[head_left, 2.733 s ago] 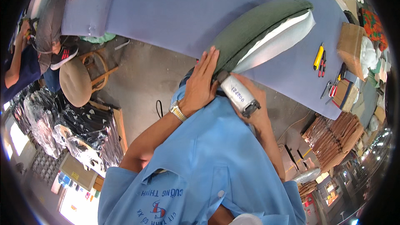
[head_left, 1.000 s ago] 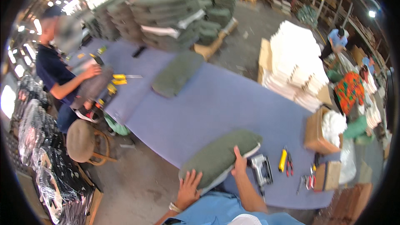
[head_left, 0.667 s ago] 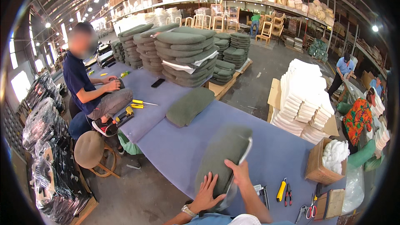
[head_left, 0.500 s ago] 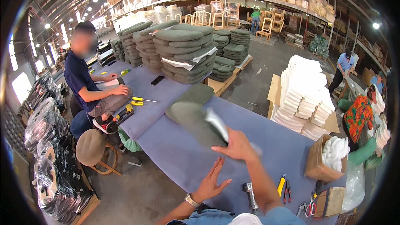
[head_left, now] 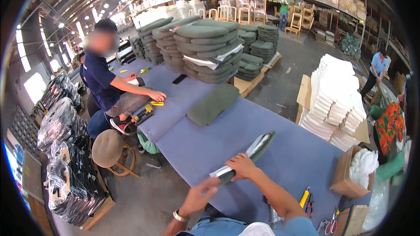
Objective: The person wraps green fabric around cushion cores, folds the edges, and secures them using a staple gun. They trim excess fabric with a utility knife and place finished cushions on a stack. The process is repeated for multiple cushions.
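Observation:
My right hand (head_left: 243, 166) grips a dark green seat cushion (head_left: 261, 148) along its near edge. The cushion is held on edge above the table, so it shows as a narrow strip with white material along its opening. My left hand (head_left: 199, 196) is close to the cushion's near left end, smeared a little by motion, its fingers stretched out and holding nothing. I cannot tell if its fingertips touch the cushion. A flat green cushion piece (head_left: 213, 104) lies farther off on the purple-grey table (head_left: 258, 113).
Tall stacks of green cushions (head_left: 208, 48) stand at the far end. A seated person (head_left: 103, 76) works at the left. Near my right arm lie a nail gun (head_left: 274, 216), a yellow knife (head_left: 304, 196), pliers (head_left: 310, 205) and scissors (head_left: 331, 226). A box of white stuffing (head_left: 348, 177) stands right.
The cushion has swung toward me and to the right, from lying broad to standing on edge. My left hand has moved toward its near end. The seated person's hand has reached out to the yellow-handled tool.

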Available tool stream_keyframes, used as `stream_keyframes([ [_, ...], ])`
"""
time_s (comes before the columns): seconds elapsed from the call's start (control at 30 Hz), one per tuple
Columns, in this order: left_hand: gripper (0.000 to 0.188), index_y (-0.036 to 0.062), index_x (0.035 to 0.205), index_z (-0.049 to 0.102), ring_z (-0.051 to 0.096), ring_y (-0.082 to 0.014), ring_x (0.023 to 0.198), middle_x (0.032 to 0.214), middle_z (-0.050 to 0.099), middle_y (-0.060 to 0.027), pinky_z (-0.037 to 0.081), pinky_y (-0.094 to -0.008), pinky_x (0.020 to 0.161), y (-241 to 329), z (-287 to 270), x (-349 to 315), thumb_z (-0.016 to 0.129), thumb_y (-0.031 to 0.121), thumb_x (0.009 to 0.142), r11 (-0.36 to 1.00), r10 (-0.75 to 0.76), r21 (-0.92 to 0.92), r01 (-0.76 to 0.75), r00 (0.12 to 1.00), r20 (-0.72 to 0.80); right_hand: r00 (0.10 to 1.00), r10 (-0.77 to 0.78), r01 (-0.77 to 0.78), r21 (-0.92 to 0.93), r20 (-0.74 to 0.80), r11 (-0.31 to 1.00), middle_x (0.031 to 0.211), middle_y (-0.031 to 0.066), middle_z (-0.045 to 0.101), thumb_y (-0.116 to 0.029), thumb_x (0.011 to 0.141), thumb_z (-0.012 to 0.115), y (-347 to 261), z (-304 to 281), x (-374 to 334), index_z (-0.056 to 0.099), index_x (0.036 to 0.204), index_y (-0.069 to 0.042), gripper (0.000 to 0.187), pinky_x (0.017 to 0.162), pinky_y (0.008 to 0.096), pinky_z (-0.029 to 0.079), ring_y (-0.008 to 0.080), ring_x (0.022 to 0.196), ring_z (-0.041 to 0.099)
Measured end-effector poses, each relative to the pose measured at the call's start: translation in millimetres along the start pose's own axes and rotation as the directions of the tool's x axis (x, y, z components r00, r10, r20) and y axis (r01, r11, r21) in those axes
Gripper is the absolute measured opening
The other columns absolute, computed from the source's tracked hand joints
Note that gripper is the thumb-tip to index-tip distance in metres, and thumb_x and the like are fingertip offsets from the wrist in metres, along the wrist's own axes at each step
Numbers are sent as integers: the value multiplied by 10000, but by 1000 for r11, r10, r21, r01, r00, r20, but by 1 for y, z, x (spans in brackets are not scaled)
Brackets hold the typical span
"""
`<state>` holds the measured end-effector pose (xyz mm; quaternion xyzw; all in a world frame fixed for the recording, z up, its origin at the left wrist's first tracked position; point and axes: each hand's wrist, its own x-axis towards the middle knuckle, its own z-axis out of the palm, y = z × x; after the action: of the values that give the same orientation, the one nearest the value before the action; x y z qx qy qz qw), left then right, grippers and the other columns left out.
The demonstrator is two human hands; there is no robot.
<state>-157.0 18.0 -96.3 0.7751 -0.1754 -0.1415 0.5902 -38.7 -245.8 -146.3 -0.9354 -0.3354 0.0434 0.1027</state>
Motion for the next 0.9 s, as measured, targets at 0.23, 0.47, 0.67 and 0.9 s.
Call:
stream_keyframes([
  [0.23,840,103,1581,381,589,-404,1267,1394,592,-223,497,-467,1043,-76,11,24,790,359,893,886,144,462,-53,976,-164,912,4,87,204,-409,975,1320,66,684,-451,708,896,-29,17,-1,710,1202,-151,608,1159,497,348,278,1277,596],
  [0.47,748,87,1512,461,668,-427,1129,1279,670,-249,537,-486,947,-103,-8,42,743,444,920,893,21,438,103,962,-271,518,749,322,905,-414,277,1102,112,730,-173,1028,632,-58,64,-54,707,1119,30,234,903,346,539,198,998,697],
  [0.67,716,-43,1355,575,681,-460,1081,1146,696,-318,527,-526,921,-139,-68,90,654,550,960,850,-454,220,478,878,-152,319,948,56,998,13,-33,943,133,746,-237,1040,637,-105,147,-134,702,1062,15,261,677,307,587,178,730,704],
  [0.9,546,0,1333,651,662,-342,1197,1333,675,-195,514,-411,1024,-84,-69,54,638,437,1006,963,-188,194,188,982,-22,203,967,-143,981,155,-127,925,127,743,-168,1018,658,-132,152,-145,696,1061,40,216,686,290,591,174,761,718],
])
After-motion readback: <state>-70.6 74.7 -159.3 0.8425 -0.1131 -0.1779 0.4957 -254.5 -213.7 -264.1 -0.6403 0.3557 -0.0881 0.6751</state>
